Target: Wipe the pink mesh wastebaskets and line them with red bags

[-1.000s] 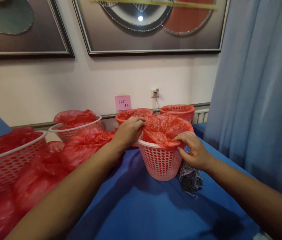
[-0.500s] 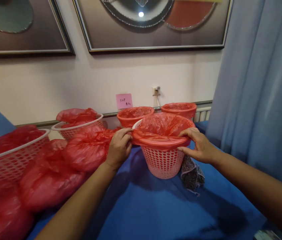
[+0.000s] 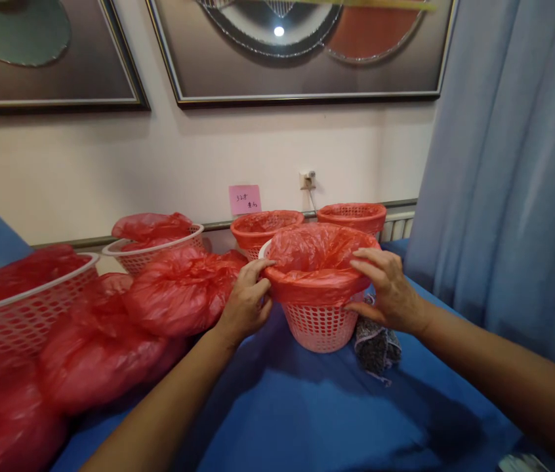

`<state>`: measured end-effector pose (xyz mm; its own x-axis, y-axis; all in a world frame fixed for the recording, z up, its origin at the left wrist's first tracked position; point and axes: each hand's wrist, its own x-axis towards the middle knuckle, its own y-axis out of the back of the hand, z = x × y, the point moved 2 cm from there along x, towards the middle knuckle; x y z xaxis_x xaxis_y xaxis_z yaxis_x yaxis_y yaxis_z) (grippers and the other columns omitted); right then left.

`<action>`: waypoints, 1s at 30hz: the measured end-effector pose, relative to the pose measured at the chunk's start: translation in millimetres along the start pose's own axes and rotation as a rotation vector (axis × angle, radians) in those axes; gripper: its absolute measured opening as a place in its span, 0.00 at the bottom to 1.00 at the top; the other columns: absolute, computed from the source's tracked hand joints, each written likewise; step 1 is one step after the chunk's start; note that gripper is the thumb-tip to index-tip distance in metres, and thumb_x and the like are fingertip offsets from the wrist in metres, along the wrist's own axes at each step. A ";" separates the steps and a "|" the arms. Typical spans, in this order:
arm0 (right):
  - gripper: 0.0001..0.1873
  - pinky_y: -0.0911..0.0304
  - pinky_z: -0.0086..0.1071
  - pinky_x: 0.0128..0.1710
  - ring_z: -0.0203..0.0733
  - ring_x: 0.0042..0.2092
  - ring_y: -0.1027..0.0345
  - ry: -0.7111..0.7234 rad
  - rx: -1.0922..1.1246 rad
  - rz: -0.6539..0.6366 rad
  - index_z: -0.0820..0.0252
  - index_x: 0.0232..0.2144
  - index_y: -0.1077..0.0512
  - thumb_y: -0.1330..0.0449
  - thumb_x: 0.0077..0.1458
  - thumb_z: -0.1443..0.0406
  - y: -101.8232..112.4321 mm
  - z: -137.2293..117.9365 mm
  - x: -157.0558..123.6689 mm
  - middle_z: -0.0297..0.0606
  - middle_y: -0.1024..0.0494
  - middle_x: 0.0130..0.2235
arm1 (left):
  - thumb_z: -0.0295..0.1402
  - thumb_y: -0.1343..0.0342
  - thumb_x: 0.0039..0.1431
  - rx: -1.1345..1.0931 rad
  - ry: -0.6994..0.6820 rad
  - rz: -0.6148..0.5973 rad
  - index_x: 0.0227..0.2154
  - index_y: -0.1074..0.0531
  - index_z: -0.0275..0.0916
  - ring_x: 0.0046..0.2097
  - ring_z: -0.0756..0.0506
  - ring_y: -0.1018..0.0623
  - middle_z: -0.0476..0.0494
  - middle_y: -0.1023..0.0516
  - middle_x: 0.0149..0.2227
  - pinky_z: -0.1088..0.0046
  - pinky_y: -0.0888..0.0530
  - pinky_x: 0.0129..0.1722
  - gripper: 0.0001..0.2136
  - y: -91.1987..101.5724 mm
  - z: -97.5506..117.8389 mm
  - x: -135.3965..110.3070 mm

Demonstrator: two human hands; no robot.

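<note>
A white plastic basket [image 3: 321, 328] with lattice sides stands on the blue cloth, lined with a red plastic bag [image 3: 314, 285] folded over its rim. At the rim's left side, my left hand [image 3: 248, 295] pinches the bag's edge; a strip of white rim shows bare just behind those fingers. On the right, my right hand [image 3: 388, 288] grips the folded bag, fingers over the rim and thumb lower on the outside. A crumpled grey fabric piece [image 3: 378, 344] lies against the basket's right side, below my right hand.
Filled red bags [image 3: 105, 354] lie along the left. Two white-rimmed baskets, one nearer [image 3: 21, 314] and one farther [image 3: 149, 252], hold red plastic. Two lined baskets [image 3: 266, 226] [image 3: 351, 213] stand by the wall. A blue curtain [image 3: 513, 164] hangs at the right; a pink note [image 3: 245, 199] is behind.
The bag's folded edge has come lower down the basket's front. My right thumb has moved down and away from the fingers, and my left hand has shifted slightly right.
</note>
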<state>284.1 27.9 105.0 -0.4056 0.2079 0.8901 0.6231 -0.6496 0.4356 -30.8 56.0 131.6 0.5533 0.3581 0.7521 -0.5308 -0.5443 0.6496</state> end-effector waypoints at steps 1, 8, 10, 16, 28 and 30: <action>0.40 0.40 0.60 0.60 0.61 0.62 0.38 0.014 -0.008 0.018 0.49 0.64 0.42 0.30 0.55 0.53 -0.6 -10.6 -3.0 0.49 0.31 0.61 | 0.18 0.47 0.52 0.005 0.007 0.007 0.30 0.30 0.39 0.60 0.35 0.29 0.35 0.27 0.57 0.45 0.28 0.59 0.10 -1.0 1.5 0.9; 0.20 0.30 0.48 0.51 0.49 0.54 0.27 0.007 0.041 -0.008 0.46 0.57 0.32 0.41 0.65 0.68 -10.4 -62.4 9.4 0.41 0.24 0.55 | 0.19 0.45 0.52 0.033 0.093 0.104 0.33 0.28 0.40 0.56 0.34 0.31 0.36 0.25 0.53 0.46 0.28 0.56 0.09 -14.4 31.2 5.7; 0.21 0.29 0.47 0.50 0.49 0.52 0.27 -0.064 0.044 0.027 0.50 0.58 0.32 0.43 0.65 0.70 -13.6 -53.8 16.9 0.44 0.23 0.54 | 0.19 0.45 0.52 0.011 0.130 0.106 0.30 0.29 0.40 0.56 0.34 0.31 0.37 0.25 0.54 0.46 0.29 0.56 0.09 -16.7 43.2 6.7; 0.20 0.29 0.52 0.50 0.52 0.50 0.29 -0.207 -0.032 -0.009 0.58 0.54 0.30 0.50 0.64 0.74 -19.9 -1.6 13.1 0.47 0.24 0.49 | 0.18 0.47 0.54 -0.174 0.065 0.079 0.34 0.30 0.41 0.59 0.37 0.29 0.38 0.26 0.58 0.47 0.28 0.58 0.11 -12.4 70.7 10.6; 0.20 0.24 0.44 0.43 0.49 0.47 0.24 -0.217 0.019 -0.142 0.57 0.59 0.33 0.50 0.67 0.70 -22.2 -44.5 29.2 0.47 0.23 0.50 | 0.23 0.46 0.62 -0.198 0.217 0.207 0.45 0.28 0.40 0.59 0.39 0.24 0.35 0.24 0.57 0.55 0.23 0.56 0.10 30.9 24.8 17.7; 0.18 0.25 0.42 0.42 0.48 0.45 0.25 -0.250 0.050 -0.118 0.56 0.55 0.30 0.50 0.67 0.70 -18.0 -32.2 29.6 0.45 0.23 0.47 | 0.24 0.46 0.63 -0.181 0.251 0.185 0.43 0.27 0.39 0.57 0.40 0.22 0.35 0.23 0.56 0.56 0.22 0.54 0.09 35.9 12.6 21.1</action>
<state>239.3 22.3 119.2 -0.3032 0.4577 0.8358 0.6160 -0.5750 0.5384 -30.0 34.4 169.3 0.2748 0.4534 0.8479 -0.7249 -0.4817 0.4925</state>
